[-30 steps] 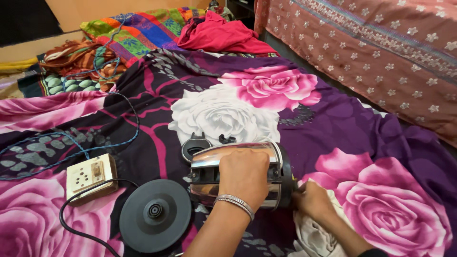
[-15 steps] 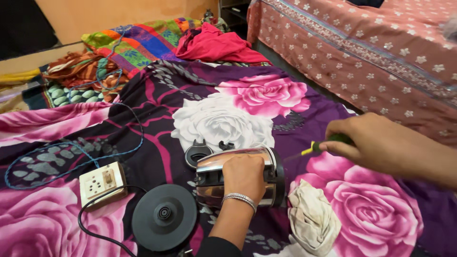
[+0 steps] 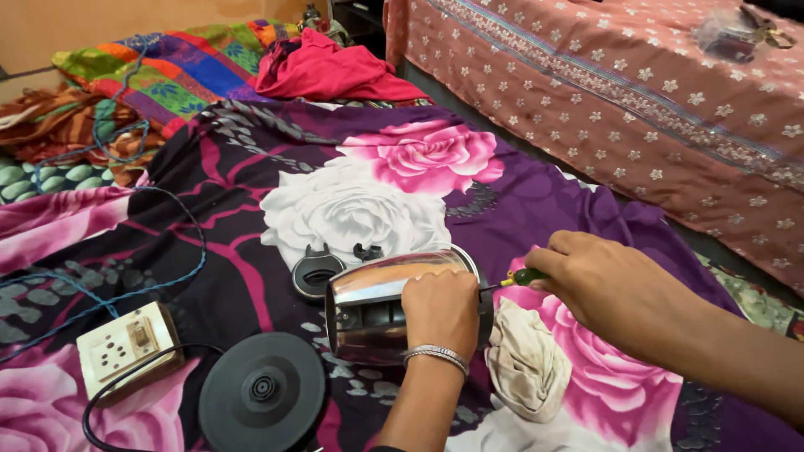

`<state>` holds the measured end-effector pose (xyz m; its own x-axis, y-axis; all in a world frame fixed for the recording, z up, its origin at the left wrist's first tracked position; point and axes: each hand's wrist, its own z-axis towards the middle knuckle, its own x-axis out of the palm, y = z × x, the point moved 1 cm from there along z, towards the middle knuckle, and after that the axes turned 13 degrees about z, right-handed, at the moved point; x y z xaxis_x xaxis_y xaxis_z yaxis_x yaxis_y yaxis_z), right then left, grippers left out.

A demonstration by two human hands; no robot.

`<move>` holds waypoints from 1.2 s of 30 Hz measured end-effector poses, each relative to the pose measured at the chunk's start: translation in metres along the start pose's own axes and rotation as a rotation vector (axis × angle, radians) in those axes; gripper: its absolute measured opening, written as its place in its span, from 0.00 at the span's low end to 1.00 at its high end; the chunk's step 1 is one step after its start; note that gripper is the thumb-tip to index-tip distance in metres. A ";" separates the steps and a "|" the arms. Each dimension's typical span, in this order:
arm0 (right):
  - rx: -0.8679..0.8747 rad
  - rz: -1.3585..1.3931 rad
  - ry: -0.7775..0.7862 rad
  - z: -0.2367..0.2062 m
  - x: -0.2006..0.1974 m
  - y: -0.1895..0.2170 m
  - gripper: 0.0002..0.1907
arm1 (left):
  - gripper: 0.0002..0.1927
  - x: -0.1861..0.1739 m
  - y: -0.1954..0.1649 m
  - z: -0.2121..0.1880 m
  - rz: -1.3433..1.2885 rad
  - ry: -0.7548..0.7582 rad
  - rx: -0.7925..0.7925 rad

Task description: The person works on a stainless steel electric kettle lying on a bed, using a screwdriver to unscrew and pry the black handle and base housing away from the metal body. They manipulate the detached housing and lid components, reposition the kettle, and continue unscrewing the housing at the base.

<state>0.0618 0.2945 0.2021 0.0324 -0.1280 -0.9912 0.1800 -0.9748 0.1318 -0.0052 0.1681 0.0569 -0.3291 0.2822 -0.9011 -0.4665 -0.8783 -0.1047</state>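
Note:
A steel electric kettle body (image 3: 373, 305) lies on its side on a purple floral sheet (image 3: 251, 201). My left hand (image 3: 441, 311) presses on the kettle's side and holds it still; a silver bangle sits on that wrist. My right hand (image 3: 607, 285) grips a green-handled screwdriver (image 3: 526, 277) whose thin shaft points at the kettle's right end. The kettle's black lid (image 3: 316, 272) rests just behind the body.
A round black kettle base (image 3: 261, 392) with its cord lies at the front left, beside a cream socket box (image 3: 127, 347) with blue wire. A crumpled pale cloth (image 3: 528, 360) sits right of the kettle. A patterned bed (image 3: 636, 92) runs along the right; folded fabrics are piled at the back.
My right hand came up from low beside the kettle, took hold of the screwdriver out to the right, and now brings its tip to the kettle's right end. My left hand stayed on the kettle.

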 end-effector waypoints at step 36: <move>0.060 -0.295 0.286 -0.005 0.040 -0.017 0.11 | 0.04 -0.017 -0.001 0.002 -0.036 0.140 0.185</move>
<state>0.0648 0.3065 0.1608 0.2615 0.2066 -0.9428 0.1651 -0.9720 -0.1672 -0.0005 0.1649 0.0732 -0.1984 0.2449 -0.9490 -0.6228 -0.7791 -0.0708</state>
